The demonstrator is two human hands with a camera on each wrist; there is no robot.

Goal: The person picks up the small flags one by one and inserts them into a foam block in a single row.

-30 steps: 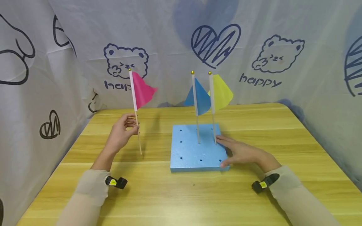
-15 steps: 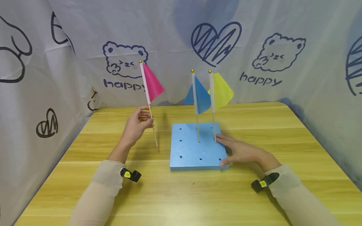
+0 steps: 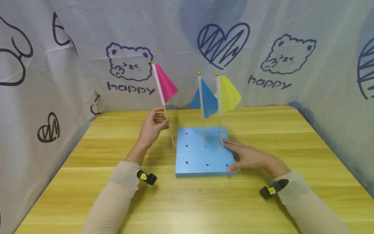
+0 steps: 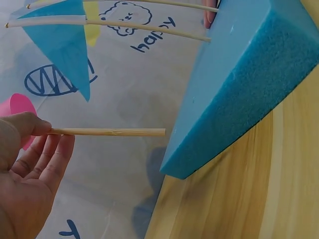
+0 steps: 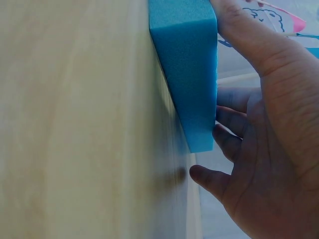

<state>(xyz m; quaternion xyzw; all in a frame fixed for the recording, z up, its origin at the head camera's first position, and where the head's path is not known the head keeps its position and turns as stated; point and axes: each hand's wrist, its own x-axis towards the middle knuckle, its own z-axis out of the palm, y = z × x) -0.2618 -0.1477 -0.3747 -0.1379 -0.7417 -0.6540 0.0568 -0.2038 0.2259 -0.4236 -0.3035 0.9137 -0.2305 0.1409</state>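
Note:
My left hand (image 3: 151, 129) pinches the bare wooden stick of a pink flag (image 3: 167, 85) between thumb and fingers. The flag leans to the left, and the stick's lower tip is just beside the left edge of a light blue foam block (image 3: 195, 157). In the left wrist view, the tip of the stick (image 4: 124, 132) stands slightly off the block's holed face. A blue flag (image 3: 209, 102) and a yellow flag (image 3: 230, 94) stand upright in holes of the block. My right hand (image 3: 249, 157) rests with extended fingers on the block's right side, fingertips close to the yellow flag's stick.
The block lies flat on a wood-grain table (image 3: 122, 208), with several small holes across its top. Behind the table hangs a white curtain (image 3: 175, 42) with drawn bears and hearts. Each wrist wears a small black camera (image 3: 150, 178).
My left hand has carried the pink flag rightward and away from me, up to the block's left edge, and the flag now leans further left. The right hand and the block have stayed put.

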